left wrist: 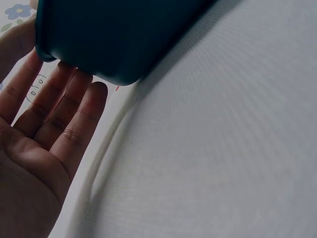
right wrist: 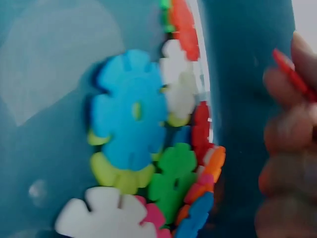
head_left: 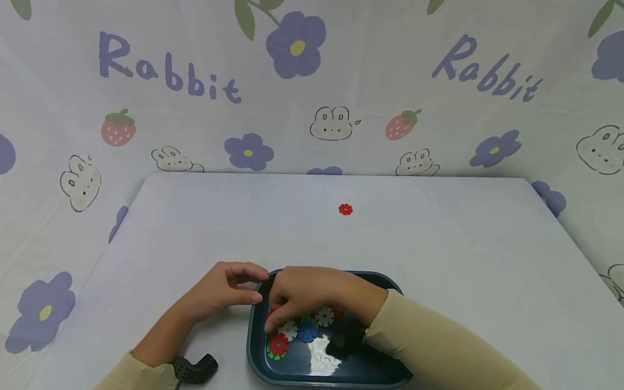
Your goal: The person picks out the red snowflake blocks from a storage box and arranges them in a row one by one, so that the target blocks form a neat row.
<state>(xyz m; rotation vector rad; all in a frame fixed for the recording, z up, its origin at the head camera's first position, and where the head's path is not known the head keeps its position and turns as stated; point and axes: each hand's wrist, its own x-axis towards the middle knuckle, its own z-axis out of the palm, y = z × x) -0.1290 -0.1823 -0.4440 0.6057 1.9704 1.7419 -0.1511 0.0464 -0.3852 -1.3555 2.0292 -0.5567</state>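
Note:
My left hand (head_left: 221, 286) is at the left end of a dark teal tray (head_left: 251, 346), with thumb and fingertips right at its rim. In the left wrist view the fingers (left wrist: 74, 124) stretch out fairly straight beside the tray's outer wall. My right hand (head_left: 309, 287) reaches over the tray's left part. It pinches a red flower-shaped disc (right wrist: 295, 77), seen edge-on in the right wrist view. Several notched discs lie piled in the tray, among them a blue disc (right wrist: 131, 111), a green disc (right wrist: 173, 181) and a white disc (right wrist: 106, 213).
On the white table (head_left: 463, 233), a single red disc (head_left: 345, 209) lies well beyond the tray. A patterned cloth (head_left: 195, 124) hangs behind the table. A black wrist device (head_left: 197, 370) sits on the left forearm, close to the tabletop.

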